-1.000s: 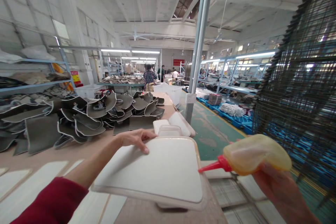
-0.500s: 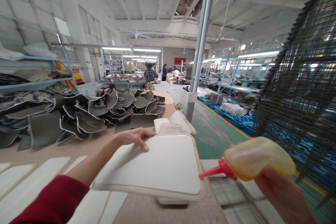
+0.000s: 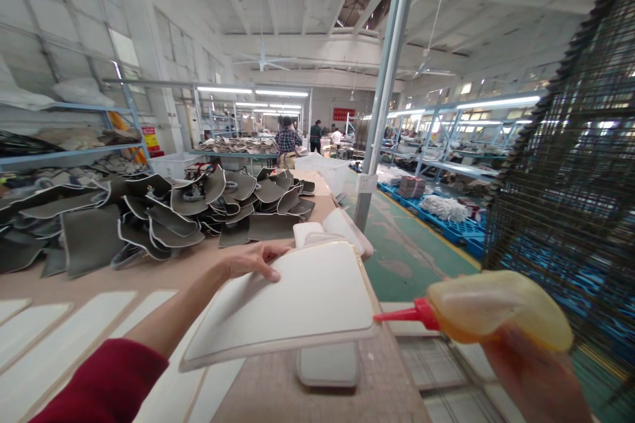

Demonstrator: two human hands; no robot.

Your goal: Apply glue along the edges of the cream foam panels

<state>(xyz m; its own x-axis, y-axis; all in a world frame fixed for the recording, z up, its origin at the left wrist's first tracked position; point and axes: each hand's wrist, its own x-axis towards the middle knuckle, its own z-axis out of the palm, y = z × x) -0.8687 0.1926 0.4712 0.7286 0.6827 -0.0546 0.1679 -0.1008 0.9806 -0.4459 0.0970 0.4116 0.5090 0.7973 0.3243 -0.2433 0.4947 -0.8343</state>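
Observation:
My left hand (image 3: 251,260) grips the far edge of a white foam panel (image 3: 292,297) with a tan rim and holds it tilted above the brown worktable (image 3: 208,264). My right hand (image 3: 538,380) is wrapped round a soft yellowish glue bottle (image 3: 499,309). Its red nozzle (image 3: 404,315) points left and touches the panel's right edge. A smaller white panel (image 3: 328,363) lies on the table under the raised one.
More white panels (image 3: 337,228) are stacked further along the table, and long white strips (image 3: 59,337) lie at left. A heap of grey moulded pieces (image 3: 159,218) covers the table's far left. A steel post (image 3: 384,99) and dark wire racks (image 3: 570,152) stand at right. People work in the distance.
The left hand has lifted and tilted the white panel higher, uncovering the small panel beneath. The bottle has shifted slightly right and down, its nozzle still at the panel's edge.

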